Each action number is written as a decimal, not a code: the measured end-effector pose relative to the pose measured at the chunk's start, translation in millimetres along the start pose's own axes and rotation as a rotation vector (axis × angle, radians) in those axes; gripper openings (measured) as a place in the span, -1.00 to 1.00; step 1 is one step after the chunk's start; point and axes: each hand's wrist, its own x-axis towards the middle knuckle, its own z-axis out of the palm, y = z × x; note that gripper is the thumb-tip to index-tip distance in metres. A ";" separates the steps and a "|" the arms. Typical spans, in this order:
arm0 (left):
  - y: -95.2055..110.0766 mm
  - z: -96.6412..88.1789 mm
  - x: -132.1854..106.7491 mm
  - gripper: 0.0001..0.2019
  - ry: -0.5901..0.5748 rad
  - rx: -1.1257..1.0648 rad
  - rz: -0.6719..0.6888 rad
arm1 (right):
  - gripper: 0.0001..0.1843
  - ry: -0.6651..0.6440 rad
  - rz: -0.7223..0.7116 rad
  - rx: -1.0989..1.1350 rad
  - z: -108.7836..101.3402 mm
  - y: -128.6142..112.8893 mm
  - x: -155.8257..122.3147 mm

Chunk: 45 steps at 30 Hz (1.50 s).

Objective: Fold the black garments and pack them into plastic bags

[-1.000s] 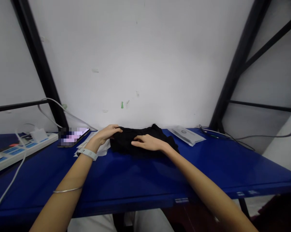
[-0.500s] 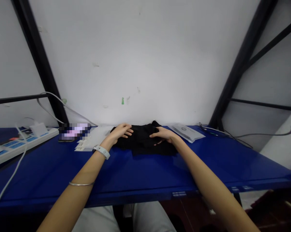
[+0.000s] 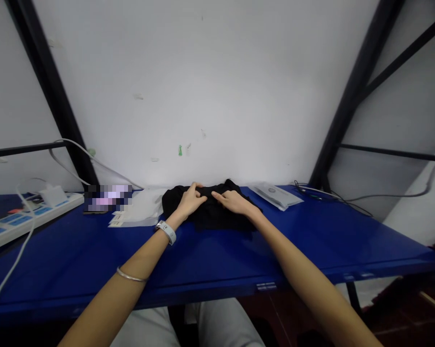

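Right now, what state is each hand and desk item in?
Black cloth, rumpled
Left hand, fingers bent, at the cloth
Right hand, fingers curled, at the cloth
Phone, screen lit
Papers, overlapping, lying flat
Packet, lying flat
Power strip, white plug in it

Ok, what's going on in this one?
The person's left grip and right grip are on a crumpled black cloth, side by side; whether either pinches it is unclear. The cloth lies on a blue table, between pale sheets on the left and a flat packet on the right.
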 end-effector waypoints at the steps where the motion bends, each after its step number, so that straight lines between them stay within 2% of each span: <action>1: 3.5 -1.2 0.5 -0.63 0.045 -0.041 0.024 | -0.36 0.017 0.015 0.112 1.6 -2.0 1.2; 4: 14.9 -7.2 -1.0 -0.62 0.056 -0.220 0.075 | -0.35 -0.034 0.104 0.611 7.6 -8.4 5.6; 6: 21.7 -10.3 -4.6 -0.63 -0.029 -0.318 0.106 | -0.39 -0.115 0.182 0.928 13.5 -10.3 8.5; 8: 26.5 -11.7 -8.6 -0.63 -0.122 -0.380 0.125 | -0.54 -0.147 0.239 1.092 18.6 -7.6 10.7; 10: 28.4 -13.1 -10.6 -0.64 -0.156 -0.410 0.123 | -0.76 -0.103 0.288 1.084 19.4 0.2 11.6; 11: 28.0 -15.0 -10.3 -0.64 -0.145 -0.407 0.118 | -0.81 -0.070 0.309 1.031 17.4 5.5 11.3; 13: 24.0 -22.8 -6.7 -0.67 -0.075 -0.355 0.108 | -0.66 -0.014 0.324 0.857 8.9 17.2 9.2; 16: 8.1 -46.8 3.8 -0.74 0.069 -0.175 0.072 | -0.42 0.045 0.308 0.486 -7.4 30.1 3.7; 19: -19.7 -78.3 13.9 -0.81 0.161 0.121 -0.013 | -0.37 0.077 0.276 0.228 -14.7 31.1 -0.1; 21: -41.2 -96.9 18.0 -0.84 0.180 0.423 -0.082 | -0.49 0.090 0.245 0.280 -12.3 27.1 -0.3; 24: -69.1 -114.9 20.4 -0.84 0.179 0.690 -0.199 | -0.67 0.061 0.214 0.582 -2.7 22.0 1.8; 26: -81.1 -120.5 20.7 -0.84 0.150 0.745 -0.237 | -0.67 0.033 0.245 0.786 5.0 21.9 3.7; 29: -89.3 -123.1 20.5 -0.84 0.106 0.760 -0.267 | -0.55 0.012 0.329 1.001 16.5 24.6 6.0; 33: -89.5 -122.6 18.6 -0.81 0.025 0.737 -0.288 | -0.54 -0.015 0.334 1.120 27.5 26.6 7.0; 36: -87.3 -122.3 17.1 -0.73 -0.022 0.701 -0.282 | -0.43 0.045 0.368 0.975 31.9 27.6 7.0; 39: -86.7 -121.9 16.4 -0.71 -0.048 0.694 -0.294 | -0.33 0.156 0.302 0.595 32.9 27.8 6.7; 41: -87.7 -121.1 15.9 -0.75 -0.057 0.695 -0.309 | -0.30 0.295 0.144 0.290 30.4 24.5 4.9; 43: -88.5 -120.3 15.3 -0.81 -0.048 0.703 -0.318 | -0.42 0.396 -0.063 0.046 26.4 17.2 0.2; 45: -87.4 -119.7 14.5 -0.86 -0.012 0.722 -0.314 | -0.57 0.343 -0.234 -0.066 24.3 6.8 -7.8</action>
